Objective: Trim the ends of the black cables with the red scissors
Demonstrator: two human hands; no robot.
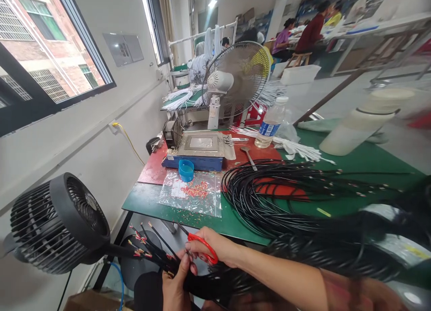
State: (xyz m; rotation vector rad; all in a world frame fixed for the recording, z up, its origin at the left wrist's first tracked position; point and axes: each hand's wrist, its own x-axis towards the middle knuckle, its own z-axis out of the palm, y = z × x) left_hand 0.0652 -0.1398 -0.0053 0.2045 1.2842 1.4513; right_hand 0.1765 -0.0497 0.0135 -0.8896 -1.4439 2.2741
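My right hand (pixel 215 248) holds red-handled scissors (pixel 204 248) just below the green table's near edge (pixel 148 202). My left hand (pixel 175 286) grips a bundle of black cables (pixel 151 250) whose stripped ends with red tips fan out to the left. The scissor blades point toward those cable ends. The rest of the black cables runs right across my lap and up into a big coil (pixel 269 198) on the table.
A black fan (pixel 57 223) stands at the left. On the table sit a clear bag with red wire scraps (pixel 193 192), a blue cap (pixel 186 169), a blue machine (pixel 200 149), a water bottle (pixel 270 122), a white fan (pixel 235 79), white cable ties (pixel 296 147). People work at the far tables.
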